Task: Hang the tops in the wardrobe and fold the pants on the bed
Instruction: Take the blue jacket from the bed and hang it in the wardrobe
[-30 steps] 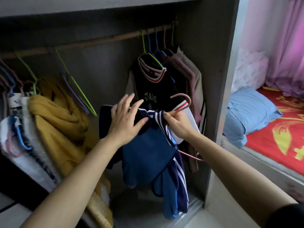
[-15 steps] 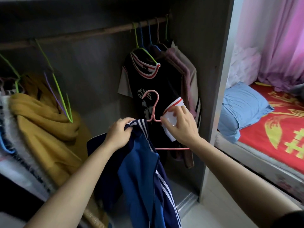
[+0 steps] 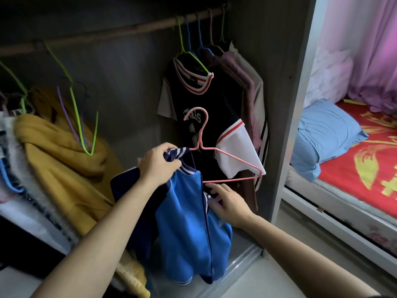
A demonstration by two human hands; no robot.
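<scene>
Gripping the striped collar of the blue jacket (image 3: 189,222), the left hand (image 3: 159,165) is holding the garment up in front of the open wardrobe (image 3: 270,50), its fingers curling tightly round the bunched fabric. The jacket is hanging down from that grip, front outward, its zip running down the middle and its navy sleeve trailing behind the left forearm. A pink hanger (image 3: 200,146) is sitting with its left arm tucked into the jacket at the collar, while its hook is pointing up and its right arm is sticking out bare to the right. The right hand (image 3: 228,202) is reaching in just under the hanger's bottom bar, fingers loosely spread and touching the jacket's front edge beside the zip, closing on nothing. Behind the hanger, a black jersey (image 3: 204,100) is hanging from the wooden rail (image 3: 107,33) among other tops. A mustard garment (image 3: 60,151) is slumping at the left, with an empty green hanger (image 3: 84,125) dangling over it. At the right, a blue pillow (image 3: 326,134) is lying on the red-sheeted bed (image 3: 348,179).
</scene>
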